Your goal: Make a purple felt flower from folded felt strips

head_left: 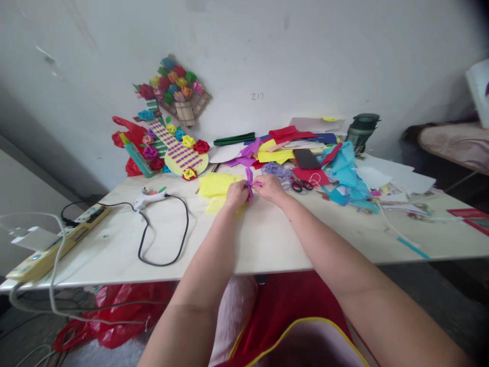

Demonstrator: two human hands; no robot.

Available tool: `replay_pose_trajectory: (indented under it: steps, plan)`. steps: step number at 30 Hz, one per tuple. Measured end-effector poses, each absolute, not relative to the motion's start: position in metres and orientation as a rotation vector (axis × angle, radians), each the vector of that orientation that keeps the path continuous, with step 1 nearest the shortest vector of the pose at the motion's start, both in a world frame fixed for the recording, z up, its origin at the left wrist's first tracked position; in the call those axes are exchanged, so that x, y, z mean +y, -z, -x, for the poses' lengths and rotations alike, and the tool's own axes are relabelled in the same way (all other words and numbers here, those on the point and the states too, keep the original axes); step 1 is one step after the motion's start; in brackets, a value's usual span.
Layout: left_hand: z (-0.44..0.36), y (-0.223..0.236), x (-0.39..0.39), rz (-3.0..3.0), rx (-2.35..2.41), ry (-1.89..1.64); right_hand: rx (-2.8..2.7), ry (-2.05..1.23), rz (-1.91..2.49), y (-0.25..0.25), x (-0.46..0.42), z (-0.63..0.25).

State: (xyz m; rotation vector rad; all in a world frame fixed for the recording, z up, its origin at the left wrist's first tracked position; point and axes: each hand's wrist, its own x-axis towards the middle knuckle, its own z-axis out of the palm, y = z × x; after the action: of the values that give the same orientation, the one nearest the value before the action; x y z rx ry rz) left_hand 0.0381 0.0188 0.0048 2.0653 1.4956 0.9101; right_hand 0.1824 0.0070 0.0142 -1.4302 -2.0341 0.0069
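Over the middle of the table, my left hand is closed on a piece of purple crepe paper, which stands up between my two hands. From the other side, my right hand pinches a thin purple strip of the same paper. The exact folds are too small to make out. Sheets of yellow crepe paper lie beneath and left of my left hand. Just beyond my right hand are a tangle of pale purple string and scissors with black handles.
A glue gun with a looping black cord and a power strip are at the left. Paper-flower crafts and a green glue bottle stand behind. Coloured paper, a phone and a dark bottle lie rightward.
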Motion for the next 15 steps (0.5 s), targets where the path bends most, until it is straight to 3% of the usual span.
replay_pose_trajectory:
  steps: [10,15]
  plan:
    - [-0.037,-0.005,0.018,-2.144,1.456,-0.817,-1.858,-0.57,1.213,-0.004,0.021,-0.196]
    - [-0.037,-0.006,0.019,-2.129,1.447,-0.821,-1.804,-0.697,1.175,-0.007,0.019,-0.196]
